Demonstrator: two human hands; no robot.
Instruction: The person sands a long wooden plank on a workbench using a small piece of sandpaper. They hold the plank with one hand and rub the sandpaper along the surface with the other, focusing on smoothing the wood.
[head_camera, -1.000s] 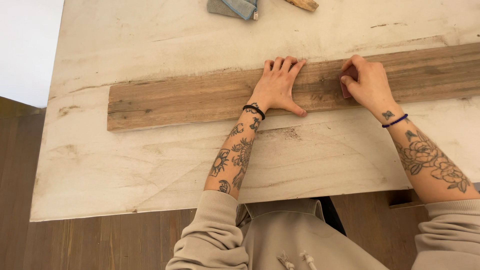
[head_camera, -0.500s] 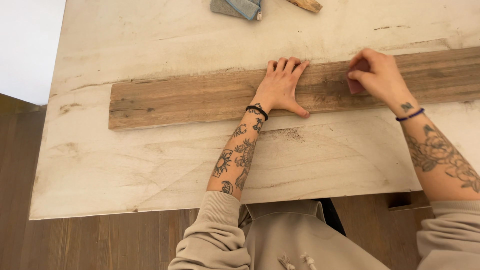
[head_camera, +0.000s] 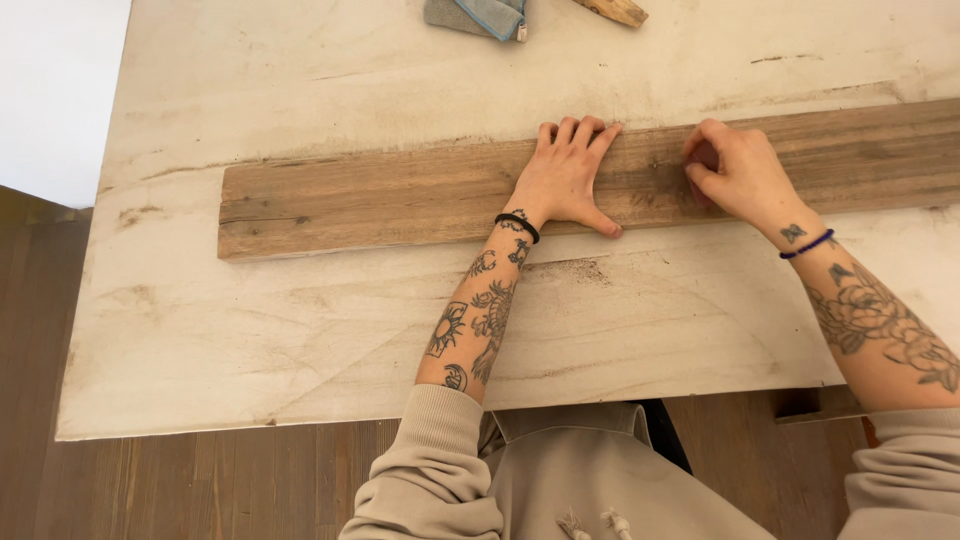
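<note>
A long weathered wooden plank (head_camera: 370, 195) lies across a dusty white tabletop (head_camera: 300, 320). My left hand (head_camera: 565, 180) presses flat on the plank's middle, fingers spread and pointing away from me. Just to its right, my right hand (head_camera: 738, 178) grips a small reddish-brown sanding pad (head_camera: 702, 160) and holds it against the plank's surface. Most of the pad is hidden under my fingers.
A grey-blue cloth (head_camera: 478, 16) and a piece of wood (head_camera: 618, 10) lie at the table's far edge. Brown sawdust (head_camera: 570, 268) lies on the table just in front of the plank. Dark wood floor (head_camera: 200, 485) shows beyond the table's near and left edges.
My right hand slid the sanding pad right along the plank and then back left toward my left hand. The left hand stayed pressed in place.
</note>
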